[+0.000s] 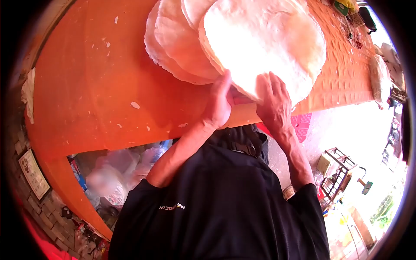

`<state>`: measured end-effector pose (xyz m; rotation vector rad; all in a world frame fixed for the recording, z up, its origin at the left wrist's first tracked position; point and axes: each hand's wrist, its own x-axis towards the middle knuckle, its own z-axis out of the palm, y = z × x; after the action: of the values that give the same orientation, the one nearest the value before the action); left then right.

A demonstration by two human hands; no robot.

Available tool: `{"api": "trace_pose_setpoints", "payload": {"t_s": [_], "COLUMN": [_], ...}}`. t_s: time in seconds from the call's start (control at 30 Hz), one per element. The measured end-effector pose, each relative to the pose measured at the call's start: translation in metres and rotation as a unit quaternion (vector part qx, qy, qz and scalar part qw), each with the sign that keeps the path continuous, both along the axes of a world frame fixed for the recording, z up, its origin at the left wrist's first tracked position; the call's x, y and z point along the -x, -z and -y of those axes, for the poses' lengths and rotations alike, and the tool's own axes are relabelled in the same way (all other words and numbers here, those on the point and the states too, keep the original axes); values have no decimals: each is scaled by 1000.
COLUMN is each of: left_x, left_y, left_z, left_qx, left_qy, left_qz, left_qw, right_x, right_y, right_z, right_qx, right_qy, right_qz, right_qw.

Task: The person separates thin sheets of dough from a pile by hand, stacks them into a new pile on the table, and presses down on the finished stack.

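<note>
Several thin, round, whitish sheets with uneven rims (180, 47) are overlapped on an orange table (108, 104), their far edges cut off by the top of the view. The uppermost broad, pale, round sheet (286, 34) is washed out by glare across its middle and near part, where its surface can hardly be made out; much of the sheets to its left is covered by it. Its near rim is placed directly at both hands, with most of its spread beyond them. That rim is grasped by the left hand (222, 102), the thumb laid at the edge and the fingers partly hidden beneath. The right hand (275, 102) is set just beside, its back turned up and its fingers laid over the near edge; its thumb is concealed, so whether the rim is pinched there cannot be told. Below the table, whitish, translucent plastic bags (115, 171) are blurred and partly blocked by the left forearm. The lettering on the black short-sleeved shirt (221, 208) is too small to be read surely.
</note>
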<state>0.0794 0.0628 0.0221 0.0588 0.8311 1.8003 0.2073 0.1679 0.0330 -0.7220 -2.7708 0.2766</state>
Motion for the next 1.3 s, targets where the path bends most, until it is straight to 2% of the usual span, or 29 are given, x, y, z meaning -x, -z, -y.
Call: {"api": "trace_pose_setpoints", "payload": {"t_s": [0.03,0.1,0.17,0.2,0.23,0.27,0.3,0.33,0.4,0.5,0.6,0.63,0.7,0.73,0.77,0.8,0.83,0.87,0.9,0.93,0.97,1.0,1.07,1.1,1.17,1.2,1.23,1.3], "left_x": [-1,0,16,23,35,48,63,79,105,121,139,143,147,147,145,142,138,133,128,123,117,107,88,81,71,69,70,73], "left_y": [4,5,5,-3,0,8,15,17,17,12,27,30,23,21,21,22,21,12,11,12,12,11,12,10,19,21,22,31], "left_z": [-2,-6,-4,-6,-7,-9,-12,-15,-22,-36,-45,-47,-55,-58,-60,-62,-64,-63,-60,-56,-51,-47,-36,-31,-26,-25,-25,-22], "left_qx": [29,37,4,32,37,108,177,196,225,227,206,205,243,284,284,281,276,281,282,259,234,234,205,204,205,165,122,98], "left_qy": [35,-2,26,0,-33,-59,-85,-105,-142,-108,-87,-69,-48,-26,-27,-52,-76,-85,-85,-75,-65,-58,-65,-58,-69,-84,-98,-102], "left_qz": [-122,-165,-7,-11,-42,-127,-212,-225,-209,-220,-155,-133,-155,-175,-175,-230,-283,-275,-273,-216,-158,-157,-155,-162,-165,-157,-150,-129], "left_qw": [992,986,1000,999,998,984,957,949,941,942,962,967,956,943,942,930,915,916,916,938,957,958,964,964,962,970,976,982], "right_x": [3,8,6,14,15,21,24,27,20,30,61,71,84,92,97,98,99,95,88,90,87,83,101,108,112,109,110,107], "right_y": [0,-9,-24,-63,-85,-122,-154,-186,-211,-200,-159,-132,-99,-88,-87,-99,-116,-142,-169,-188,-188,-178,-148,-127,-45,-23,-13,-14], "right_z": [-1,-9,-46,-64,-89,-107,-116,-125,-129,-105,-97,-118,-160,-186,-212,-241,-269,-279,-276,-226,-201,-181,-138,-118,-115,-105,-98,-91], "right_qx": [1,33,25,104,42,67,39,12,-127,-194,-66,-42,7,-7,-17,-35,-58,-62,-3,-184,-185,-140,-133,-171,-96,-44,7,-3], "right_qy": [1,-13,-24,62,47,87,109,132,180,191,54,-5,-28,-26,-21,-19,-22,-43,-104,-2,-3,-38,-47,-17,-72,-73,-73,-72], "right_qz": [-2,69,50,55,23,39,45,51,51,0,8,-21,45,3,0,10,30,25,16,-33,-32,-66,-8,85,39,66,91,49], "right_qw": [1000,997,998,991,998,993,992,990,974,962,996,999,999,1000,1000,999,998,997,994,982,982,987,990,981,992,994,993,996]}}
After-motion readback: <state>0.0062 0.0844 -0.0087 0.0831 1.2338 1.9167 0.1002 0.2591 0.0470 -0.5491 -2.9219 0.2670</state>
